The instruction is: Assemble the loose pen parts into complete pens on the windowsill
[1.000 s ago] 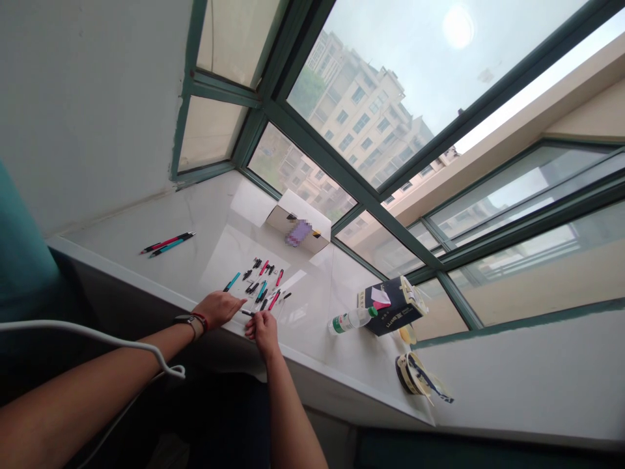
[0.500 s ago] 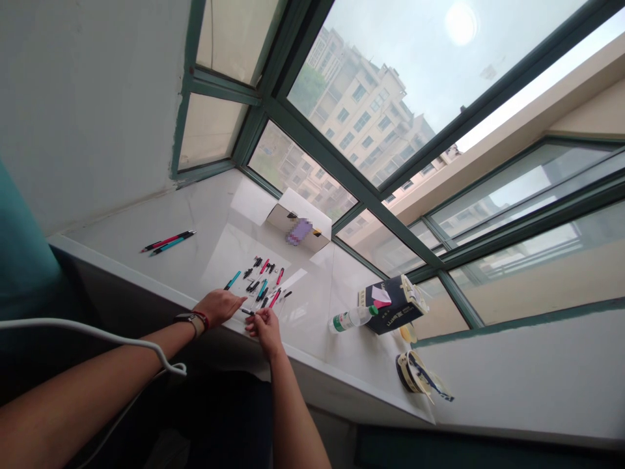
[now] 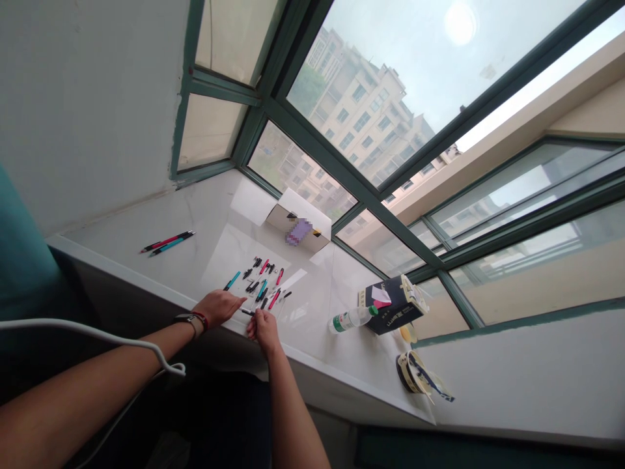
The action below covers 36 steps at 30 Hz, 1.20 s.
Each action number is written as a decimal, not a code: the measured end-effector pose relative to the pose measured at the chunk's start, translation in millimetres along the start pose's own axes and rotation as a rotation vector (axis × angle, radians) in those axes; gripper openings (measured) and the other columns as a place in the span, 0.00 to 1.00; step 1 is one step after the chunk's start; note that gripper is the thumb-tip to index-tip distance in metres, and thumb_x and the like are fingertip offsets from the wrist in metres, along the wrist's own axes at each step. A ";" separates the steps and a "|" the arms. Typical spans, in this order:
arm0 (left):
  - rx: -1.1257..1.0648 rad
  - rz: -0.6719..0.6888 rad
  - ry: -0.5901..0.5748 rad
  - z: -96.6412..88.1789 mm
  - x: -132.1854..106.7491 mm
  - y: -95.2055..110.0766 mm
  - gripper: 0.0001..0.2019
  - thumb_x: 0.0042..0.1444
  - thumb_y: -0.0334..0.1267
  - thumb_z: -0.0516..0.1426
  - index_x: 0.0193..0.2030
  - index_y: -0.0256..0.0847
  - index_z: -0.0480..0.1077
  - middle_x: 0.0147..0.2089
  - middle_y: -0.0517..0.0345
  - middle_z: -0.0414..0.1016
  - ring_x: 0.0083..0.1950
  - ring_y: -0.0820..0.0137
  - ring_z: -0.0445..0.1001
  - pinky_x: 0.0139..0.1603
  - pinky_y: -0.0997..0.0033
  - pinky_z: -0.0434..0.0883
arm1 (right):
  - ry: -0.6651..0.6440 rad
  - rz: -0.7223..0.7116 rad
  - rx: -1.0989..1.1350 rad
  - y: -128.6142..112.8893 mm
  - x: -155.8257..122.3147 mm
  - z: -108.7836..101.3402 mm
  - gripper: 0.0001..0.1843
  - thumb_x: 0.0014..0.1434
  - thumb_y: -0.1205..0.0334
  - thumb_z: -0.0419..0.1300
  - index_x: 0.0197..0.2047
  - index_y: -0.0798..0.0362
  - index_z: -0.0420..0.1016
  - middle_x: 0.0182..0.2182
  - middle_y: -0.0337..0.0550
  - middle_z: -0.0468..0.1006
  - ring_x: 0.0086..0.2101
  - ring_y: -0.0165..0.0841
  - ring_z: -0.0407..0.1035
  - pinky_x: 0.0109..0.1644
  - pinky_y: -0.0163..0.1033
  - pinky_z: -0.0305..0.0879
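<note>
My left hand (image 3: 219,306) lies on the white marble sill (image 3: 205,215) near its front edge, fingers stretched towards a small black pen part (image 3: 248,312). My right hand (image 3: 264,327) is pinched on that part's other end. Just beyond my fingers lie several disassembled pen pieces (image 3: 263,281) in black, pink and teal. A wristwatch and a red band sit on my left wrist.
Two whole pens (image 3: 167,243), pink and teal, lie far left on the sill. An open white box (image 3: 297,228) stands by the window. A plastic bottle (image 3: 351,320), a dark box (image 3: 393,306) and a tape roll (image 3: 415,374) sit to the right. A white cable (image 3: 97,335) crosses my left arm.
My right hand has shifted very slightly on the black pen part. My left hand has stayed in place.
</note>
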<state>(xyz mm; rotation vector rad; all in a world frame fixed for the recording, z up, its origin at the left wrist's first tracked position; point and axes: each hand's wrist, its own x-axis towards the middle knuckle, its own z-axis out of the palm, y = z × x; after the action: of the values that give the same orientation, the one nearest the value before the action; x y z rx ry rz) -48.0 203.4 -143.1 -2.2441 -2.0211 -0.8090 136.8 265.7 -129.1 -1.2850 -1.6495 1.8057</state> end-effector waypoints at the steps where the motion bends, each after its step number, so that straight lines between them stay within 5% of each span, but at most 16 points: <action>1: 0.003 0.000 -0.004 0.1 0.1 0.2 0.25 0.69 0.44 0.41 0.34 0.40 0.76 0.27 0.50 0.78 0.29 0.66 0.75 0.32 0.69 0.66 | 0.005 -0.008 0.006 0.3 -0.9 -0.2 0.20 0.63 0.45 0.52 0.29 0.53 0.64 0.16 0.35 0.70 0.13 0.25 0.61 0.15 0.28 0.53; 16: 0.003 0.009 -0.093 6.5 1.1 -6.6 0.20 0.68 0.39 0.43 0.50 0.42 0.75 0.32 0.48 0.79 0.32 0.65 0.76 0.33 0.69 0.66 | 0.085 -0.107 -0.017 8.8 -3.2 4.0 0.16 0.63 0.50 0.51 0.29 0.51 0.62 0.17 0.34 0.71 0.14 0.27 0.64 0.16 0.29 0.56; 36: -0.033 -0.009 -0.065 4.8 1.5 -4.4 0.22 0.68 0.41 0.41 0.45 0.41 0.76 0.30 0.48 0.78 0.30 0.65 0.76 0.31 0.69 0.67 | 0.120 -0.123 -0.077 7.3 -9.3 3.1 0.15 0.63 0.48 0.53 0.31 0.50 0.61 0.19 0.33 0.72 0.15 0.26 0.64 0.17 0.30 0.58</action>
<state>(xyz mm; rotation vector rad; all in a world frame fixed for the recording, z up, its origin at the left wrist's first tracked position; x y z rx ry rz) -50.3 207.2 -148.0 -2.3099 -2.0621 -0.7864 141.3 254.9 -132.7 -1.2682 -1.7070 1.5766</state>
